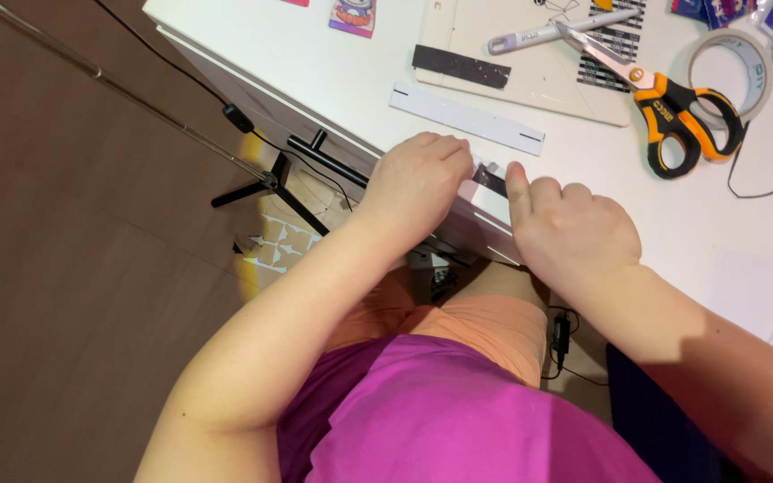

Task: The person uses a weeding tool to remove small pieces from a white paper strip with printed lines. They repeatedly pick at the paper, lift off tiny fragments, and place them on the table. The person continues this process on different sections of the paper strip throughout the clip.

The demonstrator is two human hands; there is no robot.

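Note:
At the front edge of the white table (315, 63), both hands meet over a small white card piece with a dark strip (487, 179). My left hand (418, 174) curls over its left end, fingers bent and gripping it. My right hand (565, 228) is a loose fist, its thumb pressing down on the piece's right end. Most of the piece is hidden under the fingers. A long white strip with black end marks (467, 117) lies just beyond the hands.
Orange-handled scissors (673, 112) lie to the right, beside a roll of clear tape (734, 67). A cutting board (539, 76) holds a black strip (461, 66) and a grey craft knife (547, 32). A tripod (261, 183) and cables stand on the brown floor at left.

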